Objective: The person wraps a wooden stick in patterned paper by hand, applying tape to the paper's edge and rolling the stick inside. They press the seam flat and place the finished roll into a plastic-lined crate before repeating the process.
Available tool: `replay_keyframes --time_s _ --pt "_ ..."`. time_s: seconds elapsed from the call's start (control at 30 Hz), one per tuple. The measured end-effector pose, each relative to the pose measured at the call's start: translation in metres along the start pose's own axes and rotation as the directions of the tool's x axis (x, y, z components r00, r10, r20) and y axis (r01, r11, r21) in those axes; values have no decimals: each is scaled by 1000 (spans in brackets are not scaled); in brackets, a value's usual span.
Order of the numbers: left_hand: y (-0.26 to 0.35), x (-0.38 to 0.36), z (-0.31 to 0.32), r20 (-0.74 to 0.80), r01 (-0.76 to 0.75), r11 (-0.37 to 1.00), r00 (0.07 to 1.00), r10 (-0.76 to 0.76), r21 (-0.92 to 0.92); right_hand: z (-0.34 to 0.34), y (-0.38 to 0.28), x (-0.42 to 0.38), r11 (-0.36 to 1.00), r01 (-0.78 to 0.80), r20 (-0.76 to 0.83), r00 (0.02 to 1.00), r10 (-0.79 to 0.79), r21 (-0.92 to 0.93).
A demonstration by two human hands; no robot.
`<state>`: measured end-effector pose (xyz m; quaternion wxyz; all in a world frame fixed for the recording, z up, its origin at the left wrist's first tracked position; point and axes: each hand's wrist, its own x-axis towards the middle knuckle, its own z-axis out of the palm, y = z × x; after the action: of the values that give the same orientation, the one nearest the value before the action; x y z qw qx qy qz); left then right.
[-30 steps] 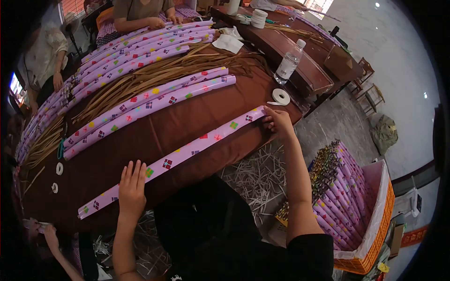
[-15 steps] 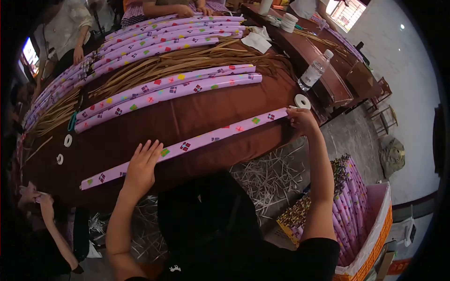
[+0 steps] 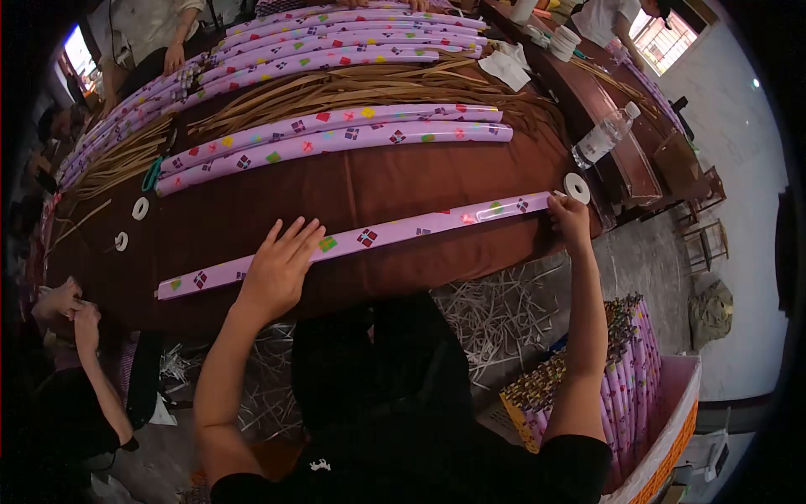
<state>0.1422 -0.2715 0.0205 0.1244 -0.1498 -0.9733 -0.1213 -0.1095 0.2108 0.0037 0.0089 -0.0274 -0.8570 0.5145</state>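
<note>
A long, narrow roll of lilac gift-patterned wrapping paper (image 3: 437, 223) lies across the brown tabletop in front of me. My left hand (image 3: 281, 267) rests flat over its left part, fingers stretched out past the far edge. At the other end, my right hand (image 3: 573, 220) pinches the roll's tip between thumb and fingers. Just beyond that hand sits a white tape roll (image 3: 569, 178). Two thicker lilac paper rolls (image 3: 378, 139) lie side by side farther back.
Brown flat strips (image 3: 361, 91) and more lilac rolls (image 3: 336, 57) cover the far side. A water bottle (image 3: 606, 134) stands at right, teal-handled scissors (image 3: 152, 174) lie left. A crate (image 3: 684, 420) of finished rolls is by my right arm. A co-worker's hands (image 3: 74, 312) are at left.
The camera view has shifted, so the table appears farther right. My left hand still lies on the paper roll and my right hand still grips its end.
</note>
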Motion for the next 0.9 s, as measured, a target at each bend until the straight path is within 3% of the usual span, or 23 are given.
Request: replay_keyframes --time_s 0.37,0.43,0.67,0.73,0.87,0.9 --pt "6 2 -6 14 18 1000 1000 -18 -25 2 7 -1 988 121 -54 990 -127 -100" --pt "6 1 -7 5 22 999 1000 -22 -33 3 16 7 945 231 -58 966 -251 -231" --pt "0 2 5 -18 79 994 997 -81 -79 4 9 0 939 199 -80 970 -230 -281" --pt "0 3 6 -27 91 992 995 -94 -85 4 11 0 902 252 -110 945 -307 -351" --pt "0 4 9 -74 88 992 993 -94 -89 4 -2 -10 878 175 -112 962 -249 -445" --pt "-1 3 10 -90 84 993 992 -91 -82 7 -6 -15 817 201 -145 934 -326 -540"
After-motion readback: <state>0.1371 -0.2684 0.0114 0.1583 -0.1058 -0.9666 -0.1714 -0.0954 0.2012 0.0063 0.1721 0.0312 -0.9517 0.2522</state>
